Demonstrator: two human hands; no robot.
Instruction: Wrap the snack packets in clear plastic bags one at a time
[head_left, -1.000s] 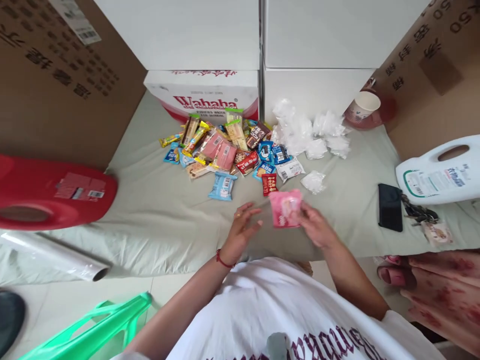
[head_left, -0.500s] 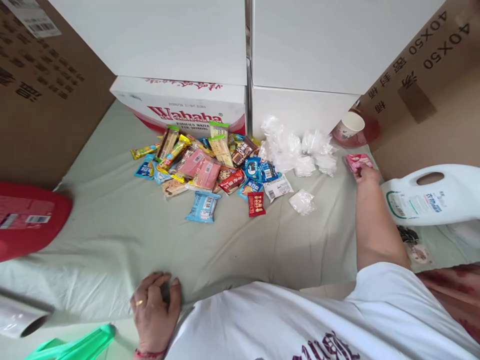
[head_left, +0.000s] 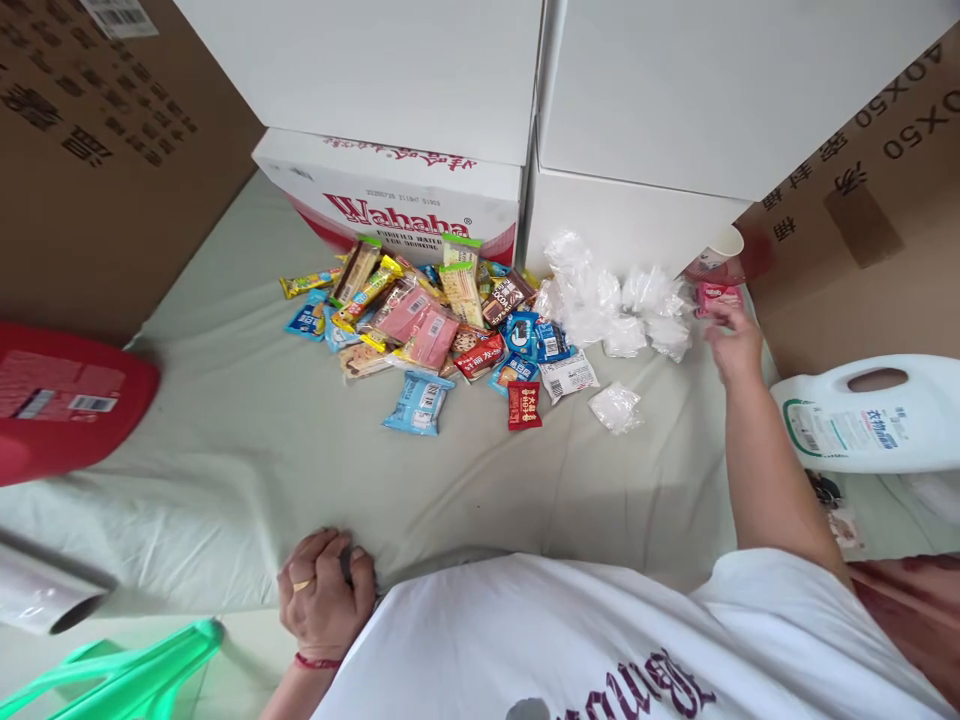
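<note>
My right hand [head_left: 736,345] is at the right side of the cloth, fingers apart, just in front of a small pink packet [head_left: 720,297]. The packet lies against a paper cup [head_left: 718,250]; a fingertip overlaps its lower edge. Left of this hand is a heap of clear crinkled plastic wrappers [head_left: 592,290], with one loose wrapper [head_left: 615,408] nearer me. My left hand [head_left: 326,590] rests at the near edge of the cloth, fingers bent and thumb apart, holding nothing visible. Wrapped snacks [head_left: 427,330] are piled in the middle, a light blue packet [head_left: 417,402] and a red packet [head_left: 524,404] in front.
Behind stand a Wahaha water carton [head_left: 405,200] and white boxes [head_left: 645,90]. Brown cardboard [head_left: 112,180] closes both sides. A red container [head_left: 71,400] is at left, a white detergent jug [head_left: 877,415] at right. A plastic roll [head_left: 45,590] and green object [head_left: 127,670] lie front left.
The pink packet has moved away from me, closer to the cup, and my right hand's fingers have opened off it. My left hand stays at the cloth's edge. The view has shifted slightly.
</note>
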